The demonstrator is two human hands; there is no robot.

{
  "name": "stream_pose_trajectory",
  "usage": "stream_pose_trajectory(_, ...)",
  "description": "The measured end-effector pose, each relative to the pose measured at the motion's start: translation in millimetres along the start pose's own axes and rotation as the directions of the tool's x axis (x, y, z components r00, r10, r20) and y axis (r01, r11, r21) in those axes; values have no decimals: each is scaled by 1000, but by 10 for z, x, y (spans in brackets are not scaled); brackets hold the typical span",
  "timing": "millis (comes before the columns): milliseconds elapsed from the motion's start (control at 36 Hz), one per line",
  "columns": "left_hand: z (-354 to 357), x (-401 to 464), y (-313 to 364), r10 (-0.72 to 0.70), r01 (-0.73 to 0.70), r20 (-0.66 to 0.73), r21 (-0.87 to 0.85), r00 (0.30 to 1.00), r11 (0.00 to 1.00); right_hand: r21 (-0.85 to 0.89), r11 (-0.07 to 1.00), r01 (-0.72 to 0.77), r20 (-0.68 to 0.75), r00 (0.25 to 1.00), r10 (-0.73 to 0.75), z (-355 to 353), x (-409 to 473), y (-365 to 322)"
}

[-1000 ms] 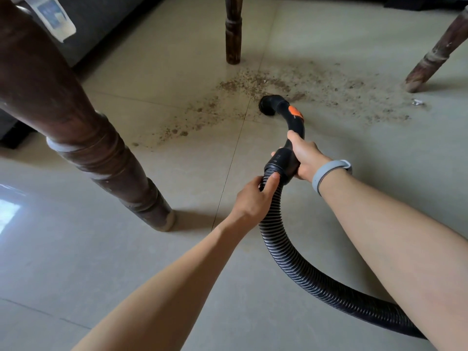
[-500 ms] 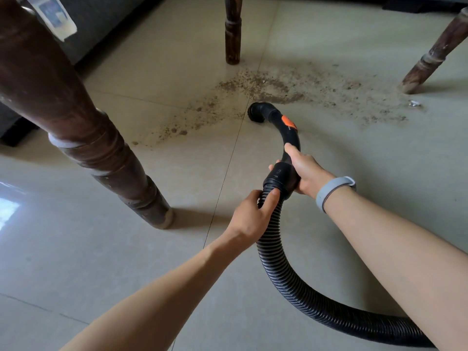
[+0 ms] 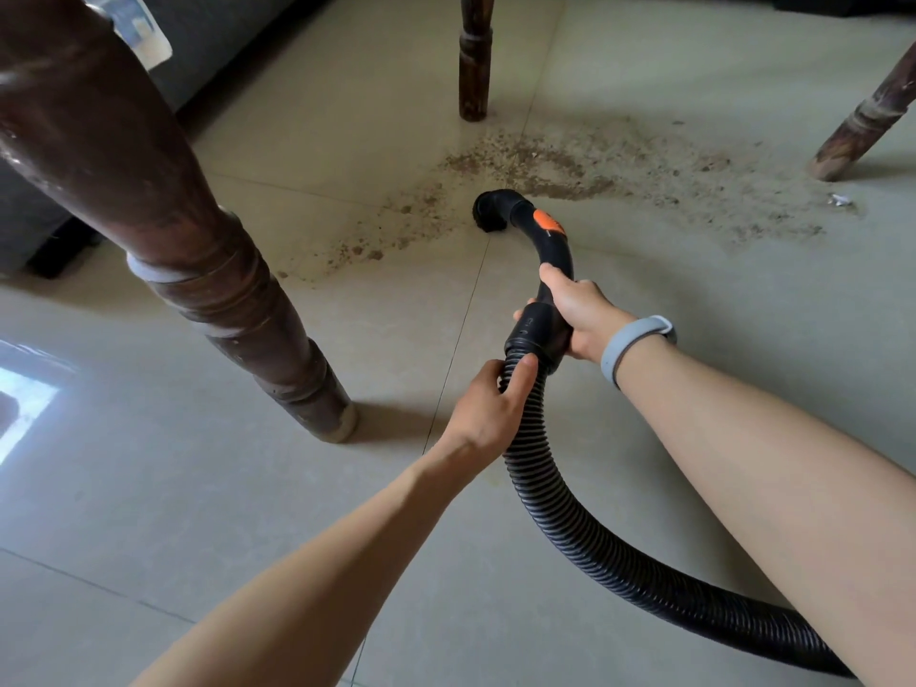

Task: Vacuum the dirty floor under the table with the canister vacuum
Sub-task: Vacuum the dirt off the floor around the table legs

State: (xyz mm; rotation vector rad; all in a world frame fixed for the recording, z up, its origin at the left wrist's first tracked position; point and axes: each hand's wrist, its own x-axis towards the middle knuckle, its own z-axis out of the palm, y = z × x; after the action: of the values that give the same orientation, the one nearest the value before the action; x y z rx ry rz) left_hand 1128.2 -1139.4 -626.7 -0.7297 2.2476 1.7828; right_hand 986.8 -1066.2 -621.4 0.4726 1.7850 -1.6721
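A black curved vacuum handle [image 3: 555, 240] with an orange button ends in an open nozzle [image 3: 490, 210] that points down at the tiled floor. The nozzle sits at the near left edge of a wide patch of brown dirt [image 3: 595, 171]. My right hand [image 3: 580, 309] grips the handle just above its collar. My left hand [image 3: 490, 414] grips the ribbed black hose [image 3: 570, 513] right below the collar. The hose curves away to the lower right and leaves the frame. The canister is out of view.
A thick dark wooden table leg [image 3: 208, 270] stands close on the left. A thinner leg [image 3: 473, 57] stands behind the dirt, and another leg [image 3: 867, 116] slants at the right. A small white scrap [image 3: 840, 199] lies at the dirt's right end. A dark sofa base [image 3: 44, 230] is far left.
The nozzle has swept left and toward me, from the middle of the dirt patch to its near left edge. Both hands kept their grips and moved with it.
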Motion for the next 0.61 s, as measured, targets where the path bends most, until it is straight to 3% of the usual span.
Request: stream_pose_trajectory(611, -169, -384, -287, -51, 46, -92, -52, 994, 998, -92, 996, 5, 107, 994, 5, 349, -137, 315)
